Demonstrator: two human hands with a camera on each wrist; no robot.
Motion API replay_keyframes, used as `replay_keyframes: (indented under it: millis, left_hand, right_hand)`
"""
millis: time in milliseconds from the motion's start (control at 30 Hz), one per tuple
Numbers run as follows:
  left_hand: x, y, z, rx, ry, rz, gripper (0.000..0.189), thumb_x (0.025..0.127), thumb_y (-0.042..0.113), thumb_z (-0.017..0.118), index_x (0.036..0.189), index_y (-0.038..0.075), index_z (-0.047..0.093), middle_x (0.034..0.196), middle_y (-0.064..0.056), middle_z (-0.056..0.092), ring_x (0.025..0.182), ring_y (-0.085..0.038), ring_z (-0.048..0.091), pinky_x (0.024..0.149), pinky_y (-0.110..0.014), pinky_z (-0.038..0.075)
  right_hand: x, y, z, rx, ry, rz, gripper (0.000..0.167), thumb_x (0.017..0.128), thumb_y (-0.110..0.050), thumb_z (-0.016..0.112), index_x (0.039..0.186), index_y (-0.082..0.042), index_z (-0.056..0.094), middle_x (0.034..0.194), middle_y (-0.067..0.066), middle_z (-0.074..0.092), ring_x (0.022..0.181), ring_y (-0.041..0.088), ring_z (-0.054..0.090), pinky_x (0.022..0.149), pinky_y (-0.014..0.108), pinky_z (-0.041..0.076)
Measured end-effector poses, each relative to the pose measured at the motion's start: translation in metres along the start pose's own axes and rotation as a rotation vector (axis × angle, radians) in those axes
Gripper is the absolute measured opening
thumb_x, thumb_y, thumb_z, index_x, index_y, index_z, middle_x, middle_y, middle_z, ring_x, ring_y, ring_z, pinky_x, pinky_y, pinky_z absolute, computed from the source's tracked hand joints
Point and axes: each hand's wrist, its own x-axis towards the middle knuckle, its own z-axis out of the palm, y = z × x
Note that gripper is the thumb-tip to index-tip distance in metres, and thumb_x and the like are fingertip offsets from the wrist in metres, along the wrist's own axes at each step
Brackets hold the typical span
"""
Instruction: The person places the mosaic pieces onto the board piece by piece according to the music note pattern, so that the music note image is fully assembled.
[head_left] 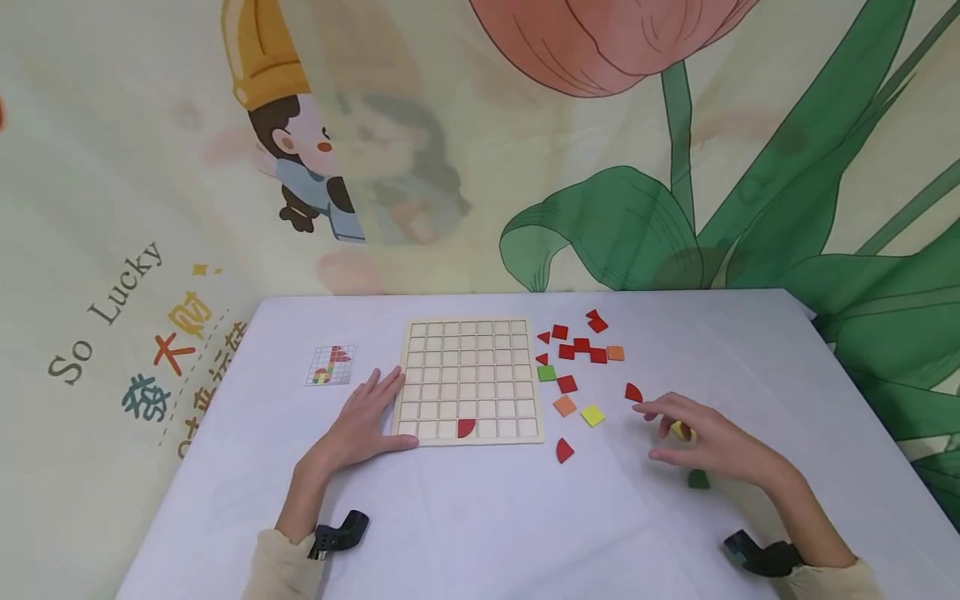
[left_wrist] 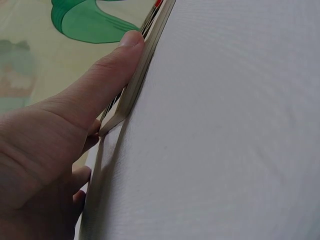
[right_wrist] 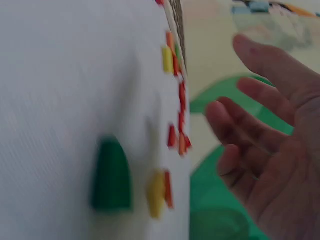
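A pale wooden grid board (head_left: pixel 442 383) lies on the white table, with one red quarter-circle piece (head_left: pixel 467 428) in a cell of its bottom row. At the board's left edge rests my left hand (head_left: pixel 363 421), its fingers spread and its thumb (left_wrist: pixel 107 75) along the near edge. My right hand (head_left: pixel 705 437) hovers to the right of the loose pieces, fingers slightly bent, holding nothing. Beneath it lies a yellow piece (head_left: pixel 681 431), partly hidden in the head view. A dark green piece (right_wrist: pixel 111 175) sits nearer the table's front, and another red quarter-circle (head_left: pixel 633 392) is just beyond the fingertips.
Right of the board are scattered red squares (head_left: pixel 582 345), small red triangles, orange squares (head_left: pixel 565 406), a green square (head_left: pixel 547 373), a yellow square (head_left: pixel 592 416) and a red quarter-circle (head_left: pixel 565 451). A small printed pattern card (head_left: pixel 331 365) lies left of the board. A patterned cloth hangs behind.
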Motion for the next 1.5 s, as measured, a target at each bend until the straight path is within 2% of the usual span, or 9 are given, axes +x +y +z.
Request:
replay_keyframes:
  millis: [100, 267, 533, 667, 833, 967, 1100, 1300, 1500]
  left_hand:
    - [-0.001, 0.000, -0.001, -0.009, -0.002, -0.005, 0.106, 0.074, 0.057, 0.074, 0.154, 0.009, 0.024, 0.163, -0.011, 0.020, 0.151, -0.040, 0.007, 0.119, -0.062, 0.011]
    - [0.001, -0.001, -0.001, -0.011, -0.004, 0.002, 0.107, 0.074, 0.059, 0.074, 0.155, 0.009, 0.023, 0.163, -0.010, 0.020, 0.151, -0.040, 0.007, 0.119, -0.062, 0.011]
    - [0.003, -0.001, -0.001, -0.005, -0.020, -0.010, 0.107, 0.074, 0.058, 0.075, 0.155, 0.011, 0.022, 0.164, -0.009, 0.018, 0.152, -0.039, 0.005, 0.120, -0.061, 0.010]
    - [0.003, -0.001, -0.003, -0.001, -0.018, -0.007, 0.107, 0.075, 0.058, 0.074, 0.155, 0.010, 0.022, 0.164, -0.009, 0.018, 0.151, -0.039, 0.005, 0.120, -0.061, 0.010]
    - [0.001, -0.003, -0.002, -0.007, -0.005, 0.009, 0.107, 0.074, 0.058, 0.074, 0.155, 0.009, 0.023, 0.163, -0.010, 0.019, 0.151, -0.040, 0.006, 0.120, -0.062, 0.010]
    - [0.000, -0.004, -0.001, -0.014, 0.003, 0.014, 0.107, 0.074, 0.057, 0.075, 0.154, 0.009, 0.024, 0.163, -0.010, 0.019, 0.151, -0.041, 0.006, 0.119, -0.062, 0.010]
    - [0.001, -0.003, 0.003, -0.015, -0.005, 0.012, 0.106, 0.075, 0.057, 0.075, 0.154, 0.009, 0.023, 0.164, -0.010, 0.019, 0.151, -0.040, 0.005, 0.120, -0.061, 0.009]
    - [0.002, -0.003, 0.005, -0.018, -0.014, 0.004, 0.107, 0.074, 0.059, 0.074, 0.155, 0.010, 0.024, 0.164, -0.009, 0.019, 0.151, -0.040, 0.005, 0.120, -0.061, 0.009]
    - [0.002, -0.004, 0.003, -0.012, -0.009, -0.002, 0.107, 0.074, 0.059, 0.074, 0.155, 0.011, 0.023, 0.164, -0.008, 0.019, 0.152, -0.039, 0.005, 0.120, -0.060, 0.009]
  right_hand:
    - [-0.007, 0.010, -0.015, 0.013, -0.044, 0.032, 0.047, 0.080, -0.026, 0.080, 0.120, -0.011, 0.061, 0.104, 0.002, 0.062, 0.082, 0.003, 0.055, 0.063, 0.018, 0.048]
    - [-0.013, 0.024, -0.029, 0.070, -0.196, 0.084, 0.041, 0.083, -0.028, 0.076, 0.117, -0.011, 0.060, 0.099, 0.001, 0.059, 0.080, 0.000, 0.054, 0.065, 0.018, 0.048]
    - [-0.020, 0.035, -0.027, 0.141, -0.405, 0.174, 0.031, 0.080, -0.018, 0.077, 0.104, -0.011, 0.059, 0.084, 0.000, 0.051, 0.071, 0.006, 0.047, 0.060, 0.019, 0.043]
    - [-0.016, 0.026, -0.019, 0.047, -0.389, 0.198, 0.031, 0.077, -0.012, 0.078, 0.097, -0.014, 0.055, 0.079, -0.001, 0.047, 0.071, 0.007, 0.044, 0.058, 0.019, 0.041]
    - [-0.012, 0.022, -0.012, -0.029, -0.311, 0.188, 0.023, 0.080, -0.012, 0.076, 0.090, -0.017, 0.055, 0.077, -0.004, 0.047, 0.073, 0.006, 0.044, 0.059, 0.018, 0.042]
    - [-0.008, 0.019, -0.006, -0.086, -0.220, 0.142, 0.017, 0.082, -0.008, 0.074, 0.091, -0.015, 0.061, 0.082, -0.005, 0.053, 0.077, 0.007, 0.047, 0.063, 0.016, 0.047]
    - [-0.005, 0.013, -0.001, -0.144, -0.151, 0.149, 0.018, 0.082, -0.002, 0.072, 0.094, -0.015, 0.068, 0.088, -0.005, 0.058, 0.081, 0.008, 0.052, 0.067, 0.016, 0.051]
    - [-0.003, 0.006, 0.004, -0.145, -0.153, 0.187, 0.025, 0.077, -0.005, 0.077, 0.099, -0.015, 0.070, 0.090, -0.001, 0.052, 0.081, 0.010, 0.051, 0.065, 0.016, 0.052]
    - [0.001, 0.006, 0.008, -0.178, -0.118, 0.138, 0.025, 0.078, -0.002, 0.077, 0.098, -0.014, 0.068, 0.088, -0.002, 0.048, 0.080, 0.009, 0.050, 0.066, 0.017, 0.052]
